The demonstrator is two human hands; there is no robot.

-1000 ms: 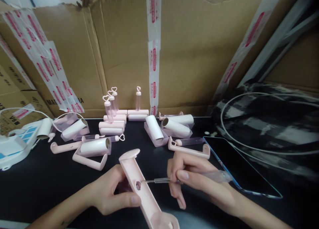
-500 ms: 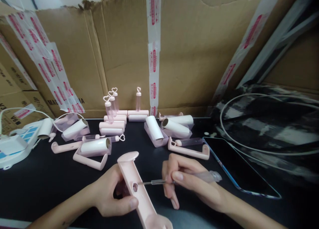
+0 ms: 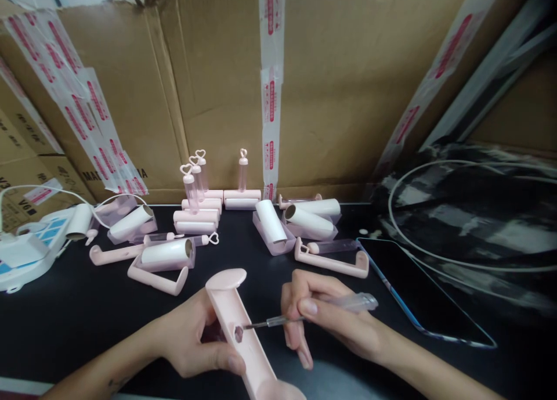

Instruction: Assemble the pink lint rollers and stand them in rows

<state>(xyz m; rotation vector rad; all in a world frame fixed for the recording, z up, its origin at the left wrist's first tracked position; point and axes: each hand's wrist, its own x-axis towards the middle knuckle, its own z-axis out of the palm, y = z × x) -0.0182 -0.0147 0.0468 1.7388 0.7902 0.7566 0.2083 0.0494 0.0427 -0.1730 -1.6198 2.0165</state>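
Note:
My left hand (image 3: 194, 336) is closed around a long pale pink plastic holder part (image 3: 255, 353) with a rounded end plate. It is tilted with its hollow inner side towards me, and a ragged hole shows in its floor. My right hand (image 3: 322, 319) grips a small screwdriver-like tool (image 3: 354, 302) with a clear handle and thin metal shaft, held like a pen. The tool's dark tip points left, at the right edge of the hole; whether it touches the plastic I cannot tell. The left fingers behind the part are partly hidden.
White paper rolls (image 3: 166, 252), pink brackets (image 3: 332, 260) and clear tubes with heart loops (image 3: 189, 185) lie or stand on the black table (image 3: 87, 324). A phone (image 3: 429, 289) lies right, near a looped cable (image 3: 435, 263). A cardboard wall (image 3: 217, 98) stands behind; a power strip (image 3: 41, 246) is left.
The pink part has shifted slightly right and down in view. The tool's tip has drawn back a little to the right from the hole, and its handle sits slightly farther left.

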